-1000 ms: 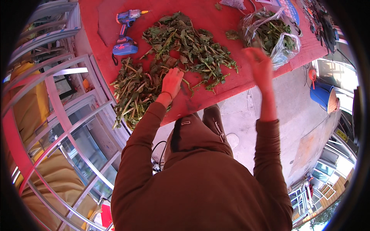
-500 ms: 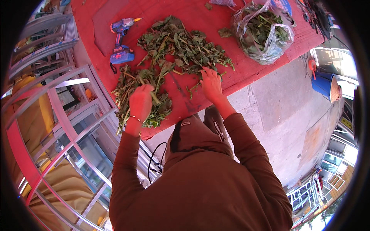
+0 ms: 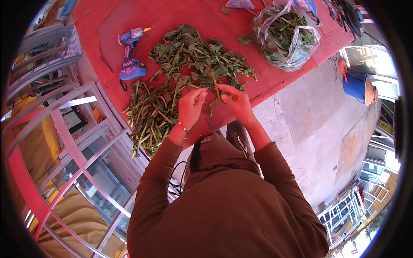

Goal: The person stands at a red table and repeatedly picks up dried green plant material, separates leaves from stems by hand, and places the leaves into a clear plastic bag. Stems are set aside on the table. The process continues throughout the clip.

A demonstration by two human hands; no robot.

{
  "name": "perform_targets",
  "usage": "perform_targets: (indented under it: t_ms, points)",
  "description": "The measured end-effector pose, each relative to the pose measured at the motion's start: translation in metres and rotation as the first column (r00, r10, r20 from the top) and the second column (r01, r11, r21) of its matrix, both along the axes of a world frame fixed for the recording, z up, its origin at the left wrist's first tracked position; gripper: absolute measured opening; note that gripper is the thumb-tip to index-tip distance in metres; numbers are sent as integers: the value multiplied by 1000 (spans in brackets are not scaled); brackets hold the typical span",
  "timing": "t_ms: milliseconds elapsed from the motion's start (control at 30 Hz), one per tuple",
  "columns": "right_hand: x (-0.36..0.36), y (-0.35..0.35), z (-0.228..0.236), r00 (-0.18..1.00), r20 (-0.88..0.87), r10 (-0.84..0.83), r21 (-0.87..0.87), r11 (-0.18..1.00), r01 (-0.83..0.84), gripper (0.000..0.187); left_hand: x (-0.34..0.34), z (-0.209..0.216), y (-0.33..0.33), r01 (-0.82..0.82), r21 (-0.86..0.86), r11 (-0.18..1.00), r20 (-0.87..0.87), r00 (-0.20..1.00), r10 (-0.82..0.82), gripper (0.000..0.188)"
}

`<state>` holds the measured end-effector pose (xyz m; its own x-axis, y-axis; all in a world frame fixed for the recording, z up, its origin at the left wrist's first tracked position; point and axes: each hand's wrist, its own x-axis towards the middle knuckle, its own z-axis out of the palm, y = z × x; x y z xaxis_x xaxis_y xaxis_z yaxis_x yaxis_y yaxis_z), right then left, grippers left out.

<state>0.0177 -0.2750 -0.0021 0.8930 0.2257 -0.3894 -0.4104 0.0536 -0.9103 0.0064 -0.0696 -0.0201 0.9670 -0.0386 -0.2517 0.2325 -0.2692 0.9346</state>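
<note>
My left hand [image 3: 190,111] is just over the near edge of the greens, its fingers drawn together; whatever is in them, if anything, is too small to make out. Opposite it, my right hand [image 3: 237,103] has thumb and fingertips at a thin leafy stem [image 3: 216,88], which it seems to pinch. Beyond both hands spreads a loose pile of wilted leafy greens [image 3: 185,51] on the red-covered table [image 3: 172,13]. Beside my left hand lies a second heap of stems and leaves [image 3: 150,112], reaching the table's near left edge.
A cordless drill [image 3: 131,56] lies left of the pile. At the far right stands a clear plastic bag [image 3: 286,41] stuffed with greens. Metal frames [image 3: 69,137] crowd the left side. A blue bucket [image 3: 357,88] is on the concrete floor [image 3: 301,129] at right.
My left hand has moved right, off the left heap and toward my right hand. The right hand has shifted slightly nearer, its fingers now at a stem.
</note>
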Motion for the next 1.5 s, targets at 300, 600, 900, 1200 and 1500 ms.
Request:
perform_targets:
  t_ms: [300, 600, 900, 1200, 1500]
  points:
    - [-26, -4, 12, 985, 167, -32, -107, 993, 51, 26, 19, 5, -19, 146, 259, 955, 158, 969, -191, 18]
    - [11, -2, 73, 670, 676, 307, -591, 770, 243, 26, 12, 34, -1, 272, 486, 831, 292, 845, -447, 12]
    - [0, -6, 54, 819, 296, 491, -474, 820, -321, 12, -11, 53, 1, 400, 312, 862, 192, 862, -470, 13]
    - [-15, -5, 61, 829, -384, 406, 652, 755, -68, 23, -34, 64, 5, -226, -816, 532, -451, 825, -341, 19]
    - [-31, 15, 45, 838, -435, 329, 776, 609, 164, 27, -44, 50, 0, -362, -896, 257, -430, 851, -302, 23]
